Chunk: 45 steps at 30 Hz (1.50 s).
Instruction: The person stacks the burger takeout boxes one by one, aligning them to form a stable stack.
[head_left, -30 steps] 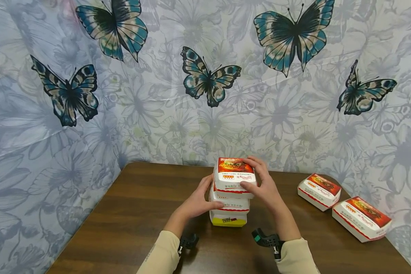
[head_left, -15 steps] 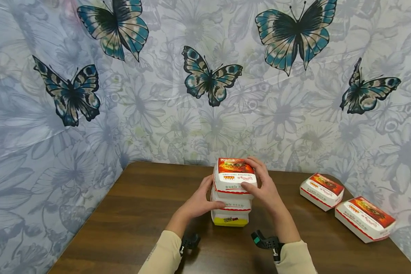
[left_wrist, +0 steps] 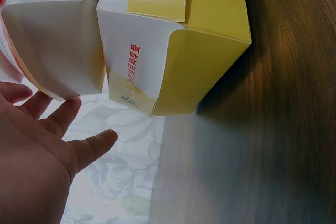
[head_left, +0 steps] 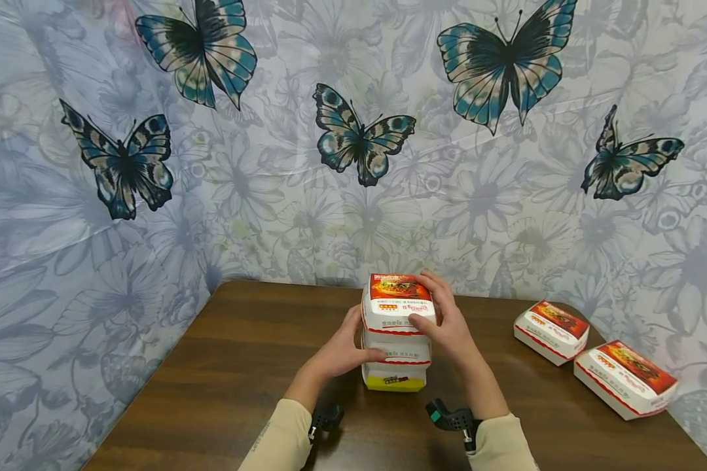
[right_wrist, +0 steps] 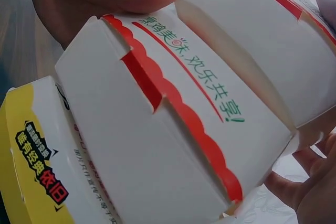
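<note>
In the head view, a stack of three folded-card boxes stands on a brown wood-grain desk: a glossy white top box with a red food picture, a white middle box edged in wavy red, and a white-and-yellow bottom box. A farther box and a nearer box sit right of the stack; a butterfly-printed backdrop hangs behind it. Both hands reach in from the stack's near side. The left hand grips the middle box, thumb across its front; the right hand holds the top box, fingers over its right edge.

In the left wrist view, fingertips touch the middle box's slanting card wall at the stack's side, the little finger apart; the thumb is out of frame and the top box mostly cut off.

In the right wrist view, a red slot tab marks the stack's middle box; most of the right hand is cut off.
</note>
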Available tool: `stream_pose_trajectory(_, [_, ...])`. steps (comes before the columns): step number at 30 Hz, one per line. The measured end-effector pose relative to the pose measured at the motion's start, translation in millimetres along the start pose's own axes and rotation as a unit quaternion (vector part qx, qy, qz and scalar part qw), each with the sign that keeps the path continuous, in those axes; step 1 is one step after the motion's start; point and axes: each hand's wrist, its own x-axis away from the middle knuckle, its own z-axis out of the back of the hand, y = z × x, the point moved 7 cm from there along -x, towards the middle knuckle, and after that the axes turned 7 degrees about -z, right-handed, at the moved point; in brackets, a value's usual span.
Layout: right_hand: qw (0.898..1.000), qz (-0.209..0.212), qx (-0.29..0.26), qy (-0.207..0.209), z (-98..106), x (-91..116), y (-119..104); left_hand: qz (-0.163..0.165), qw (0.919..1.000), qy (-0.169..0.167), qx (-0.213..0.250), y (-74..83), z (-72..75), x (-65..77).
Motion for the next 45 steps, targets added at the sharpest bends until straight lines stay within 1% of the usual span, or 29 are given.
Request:
stream_pose_trajectory(5, [1.000, 0.000, 0.003, -0.001, 0.8, 0.8, 0.6, -0.002, 1.0000, 0.005, 0.001, 0.9, -0.1, -0.5])
stream_pose_trajectory(7, [1.000, -0.001, 0.005, -0.001, 1.3, 1.1, 1.5, 0.002, 1.0000, 0.006, 0.000, 0.2, 0.3, -0.5])
stream_pose_trajectory(9, [1.000, 0.000, 0.003, -0.001, 1.5, 1.4, 2.0, 0.008, 0.9999, 0.010, -0.003, -1.7, 2.0, -0.1])
stream_pose_trajectory(12, [1.000, 0.000, 0.000, -0.003, 1.0, 1.3, 2.6, 0.004, 0.9998, 0.020, -0.002, -1.9, 7.3, 0.4])
stream_pose_trajectory(14, [1.000, 0.000, -0.004, -0.004, 0.6, 1.1, 2.5, -0.013, 0.9995, 0.029, 0.002, 0.8, 11.9, -0.2])
stream_pose_trajectory(18, [1.000, -0.006, -0.007, -0.001, 0.0, 0.4, 2.4, -0.071, 0.9967, 0.036, 0.017, 14.8, 19.2, -2.4])
stream_pose_trajectory(20, [1.000, -0.007, -0.008, -0.001, -0.1, 0.3, 1.6, -0.090, 0.9948, 0.040, 0.023, 23.2, 21.9, -3.2])
stream_pose_trajectory(22, [1.000, -0.007, -0.008, 0.000, 0.5, 0.0, 0.4, -0.088, 0.9948, 0.045, 0.023, 30.7, 24.0, -4.3])
stream_pose_trajectory(27, [1.000, 0.002, -0.010, -0.005, 1.1, -0.9, -1.2, -0.045, 0.9978, 0.049, 0.009, 44.0, 29.0, -11.9])
stream_pose_trajectory(29, [1.000, 0.001, -0.006, -0.006, 1.2, -0.3, 0.3, -0.036, 0.9983, 0.046, 0.002, 49.1, 29.9, -16.9])
stream_pose_trajectory(31, [1.000, -0.002, -0.002, -0.007, 2.2, 1.0, 1.8, -0.031, 0.9987, 0.041, 0.001, 54.1, 28.7, -22.3])
stream_pose_trajectory(33, [1.000, -0.007, -0.004, -0.006, 4.0, 2.7, 3.0, -0.030, 0.9992, 0.028, -0.001, 57.5, 25.6, -27.4])
stream_pose_trajectory(37, [1.000, -0.005, -0.021, -0.014, 3.8, 3.7, 3.9, -0.028, 0.9996, 0.002, -0.009, 59.4, 21.2, -32.2])
stream_pose_trajectory(41, [1.000, -0.003, -0.023, -0.018, 1.1, 1.5, 4.8, -0.030, 0.9995, 0.004, -0.013, 60.1, 22.8, -32.2])
stream_pose_trajectory(45, [1.000, -0.005, -0.016, -0.010, 0.8, 0.0, 6.2, -0.032, 0.9993, 0.001, -0.017, 61.3, 23.1, -31.7])
